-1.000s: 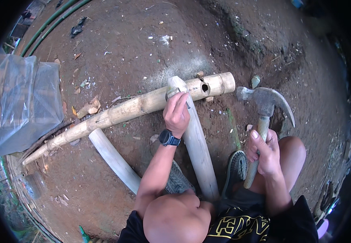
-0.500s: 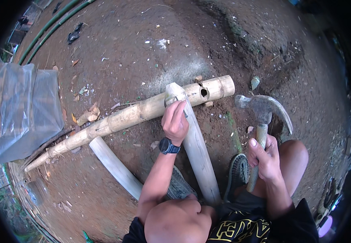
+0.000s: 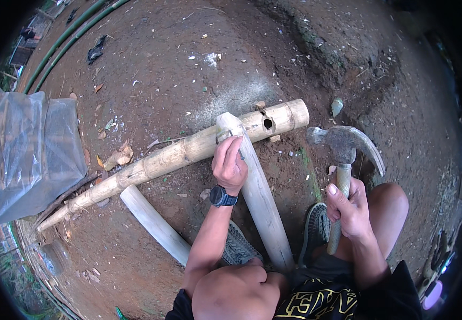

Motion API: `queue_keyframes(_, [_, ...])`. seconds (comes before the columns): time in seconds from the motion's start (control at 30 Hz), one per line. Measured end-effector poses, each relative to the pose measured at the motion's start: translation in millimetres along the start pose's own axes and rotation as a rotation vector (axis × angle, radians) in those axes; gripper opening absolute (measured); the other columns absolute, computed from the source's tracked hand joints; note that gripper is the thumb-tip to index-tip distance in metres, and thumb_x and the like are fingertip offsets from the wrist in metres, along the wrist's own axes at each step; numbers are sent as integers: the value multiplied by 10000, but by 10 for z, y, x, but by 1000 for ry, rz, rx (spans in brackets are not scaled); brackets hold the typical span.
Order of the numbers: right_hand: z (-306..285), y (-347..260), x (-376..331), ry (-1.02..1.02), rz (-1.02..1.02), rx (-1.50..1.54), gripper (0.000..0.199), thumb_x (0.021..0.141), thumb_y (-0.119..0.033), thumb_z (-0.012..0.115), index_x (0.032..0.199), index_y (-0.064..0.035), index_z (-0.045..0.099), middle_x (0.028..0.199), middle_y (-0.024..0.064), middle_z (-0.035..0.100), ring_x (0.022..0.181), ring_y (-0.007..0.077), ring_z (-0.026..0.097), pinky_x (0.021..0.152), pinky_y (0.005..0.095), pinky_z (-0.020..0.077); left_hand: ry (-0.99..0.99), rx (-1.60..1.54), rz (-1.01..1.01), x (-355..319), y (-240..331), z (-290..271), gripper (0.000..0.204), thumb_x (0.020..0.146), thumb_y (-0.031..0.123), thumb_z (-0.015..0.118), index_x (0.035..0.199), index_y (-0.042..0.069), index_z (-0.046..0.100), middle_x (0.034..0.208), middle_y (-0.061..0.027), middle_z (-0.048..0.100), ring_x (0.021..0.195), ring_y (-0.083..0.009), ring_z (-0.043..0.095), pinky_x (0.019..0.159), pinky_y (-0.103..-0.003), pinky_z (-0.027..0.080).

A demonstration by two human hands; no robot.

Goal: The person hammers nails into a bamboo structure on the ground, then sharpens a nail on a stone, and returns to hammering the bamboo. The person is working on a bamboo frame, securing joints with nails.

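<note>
My left hand (image 3: 230, 169), with a dark watch (image 3: 222, 196) at its wrist, pinches a nail (image 3: 241, 154), a thin dark piece mostly hidden by the fingers. It is over the upper end of a pale wooden post (image 3: 265, 208). That post's cut end lies across a long bamboo pole (image 3: 172, 154), which has a dark hole near its right end. My right hand (image 3: 351, 208) is wrapped round the handle of a claw hammer (image 3: 343, 146). The hammer's head is raised to the right of the post, apart from it.
A second pale pole (image 3: 153, 224) lies on the left. Clear plastic sheeting (image 3: 33, 154) covers something at the far left. Green bamboo poles (image 3: 68, 40) run along the upper left. My shoes (image 3: 316, 226) flank the post. Small stones and leaves dot the dirt ground (image 3: 151, 80).
Both hands stay nearly in place, the left still pinching the nail and the right still gripping the hammer. The view has shifted slightly.
</note>
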State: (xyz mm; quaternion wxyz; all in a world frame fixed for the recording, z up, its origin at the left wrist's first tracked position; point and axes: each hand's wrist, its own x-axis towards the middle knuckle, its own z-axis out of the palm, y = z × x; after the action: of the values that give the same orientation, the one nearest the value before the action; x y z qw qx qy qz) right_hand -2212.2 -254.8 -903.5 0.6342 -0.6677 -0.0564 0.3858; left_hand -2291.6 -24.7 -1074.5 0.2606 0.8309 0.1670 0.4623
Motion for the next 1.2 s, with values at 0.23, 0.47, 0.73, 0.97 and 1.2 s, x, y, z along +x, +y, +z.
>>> queue_keyframes(0.23, [-8, 21, 12, 7, 2, -37, 320, 935, -281, 645, 763, -50, 508, 517, -31, 446, 407, 41, 407, 385, 209, 326, -4, -10, -44, 56, -6, 2, 205, 859, -45, 561, 1032, -28, 670, 993, -171, 663, 880, -323, 677, 762, -362, 549])
queue_keyframes(0.47, [-5, 28, 27, 10, 6, -57, 329, 929, -296, 653, 775, -54, 491, 535, -34, 445, 418, 32, 408, 388, 205, 333, 5, -25, -49, 43, -21, 20, 207, 852, -57, 570, 1029, -19, 670, 988, -167, 663, 882, -315, 679, 761, -360, 550])
queue_keyframes(0.73, [-24, 30, 21, -23, 18, -41, 328, 926, -303, 657, 787, -61, 485, 546, -45, 440, 431, 30, 412, 391, 203, 342, -1, -18, -39, 45, -20, 12, 198, 857, -50, 570, 1024, -16, 670, 980, -164, 663, 887, -313, 680, 764, -367, 551])
queue_keyframes(0.97, [9, 91, 27, 9, 22, -101, 303, 930, -269, 655, 767, -73, 491, 563, -50, 453, 458, 19, 400, 408, 211, 303, -46, -26, 1, 68, -21, -14, 206, 833, -60, 572, 999, -8, 682, 983, -156, 665, 890, -310, 679, 783, -367, 548])
queue_keyframes(1.2, [224, 359, 45, -8, -214, -432, 287, 956, -276, 614, 790, -55, 538, 587, -55, 481, 518, 30, 415, 461, 228, 328, -45, -16, 22, 72, -16, -53, 272, 755, -123, 586, 982, -10, 684, 978, -136, 668, 899, -306, 676, 781, -372, 550])
